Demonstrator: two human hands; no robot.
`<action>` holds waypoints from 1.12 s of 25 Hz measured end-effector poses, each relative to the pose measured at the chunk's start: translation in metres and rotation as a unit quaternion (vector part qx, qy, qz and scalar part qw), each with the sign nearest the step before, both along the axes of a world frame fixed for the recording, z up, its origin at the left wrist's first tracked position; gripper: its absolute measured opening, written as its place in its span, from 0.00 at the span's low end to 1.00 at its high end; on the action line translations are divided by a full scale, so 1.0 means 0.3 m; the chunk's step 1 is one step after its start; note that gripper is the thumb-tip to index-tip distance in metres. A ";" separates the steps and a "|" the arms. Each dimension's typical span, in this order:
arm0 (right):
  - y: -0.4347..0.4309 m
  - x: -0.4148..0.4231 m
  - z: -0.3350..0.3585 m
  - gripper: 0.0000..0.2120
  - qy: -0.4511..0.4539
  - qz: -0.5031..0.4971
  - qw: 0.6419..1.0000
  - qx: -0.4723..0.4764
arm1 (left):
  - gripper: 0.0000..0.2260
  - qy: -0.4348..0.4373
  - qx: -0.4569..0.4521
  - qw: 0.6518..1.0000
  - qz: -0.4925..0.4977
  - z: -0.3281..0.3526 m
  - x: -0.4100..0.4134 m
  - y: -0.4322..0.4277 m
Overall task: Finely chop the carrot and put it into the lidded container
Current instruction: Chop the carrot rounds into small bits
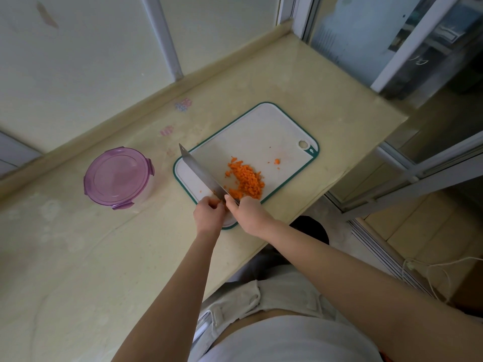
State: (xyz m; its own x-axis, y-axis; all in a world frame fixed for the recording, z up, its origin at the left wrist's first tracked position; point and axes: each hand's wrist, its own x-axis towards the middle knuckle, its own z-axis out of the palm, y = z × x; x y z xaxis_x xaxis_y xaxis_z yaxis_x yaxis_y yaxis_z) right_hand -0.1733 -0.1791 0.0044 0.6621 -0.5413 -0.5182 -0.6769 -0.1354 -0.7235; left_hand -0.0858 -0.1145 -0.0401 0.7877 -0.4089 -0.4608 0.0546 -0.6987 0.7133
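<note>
A heap of finely chopped carrot [245, 180] lies on the white cutting board [264, 129] with the green rim. A cleaver [200, 169] stands over the board's left part, its blade pointing away to the far left. My right hand [247, 211] grips its handle at the board's near edge. My left hand [209, 214] is right beside it at the blade's near end, fingers curled, with a few carrot bits by its fingertips. Left of the board stands the round container [119, 176], its purple lid closed.
The beige counter [130, 257] ends in a corner to the right of the board, with a window frame [392, 61] behind it. A few stray carrot bits [277, 161] lie near the board's hanging hole. A white cable [431, 273] lies on the floor.
</note>
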 end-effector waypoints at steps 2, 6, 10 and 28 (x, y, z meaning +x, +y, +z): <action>-0.010 0.007 0.009 0.19 0.010 0.005 1.000 0.009 | 0.07 -0.006 0.005 1.000 -0.002 0.005 0.004 -0.002; -0.029 0.012 0.020 0.26 0.066 0.024 0.997 -0.012 | 0.08 0.002 0.016 1.000 0.002 0.003 0.008 -0.004; -0.008 -0.043 0.000 0.23 0.066 0.042 0.997 -0.012 | 0.04 0.000 0.012 1.000 0.005 -0.005 0.006 -0.003; -0.066 -0.068 0.009 0.22 -0.028 -0.111 0.980 0.165 | 0.03 -0.035 0.021 0.999 -0.022 -0.009 0.001 0.003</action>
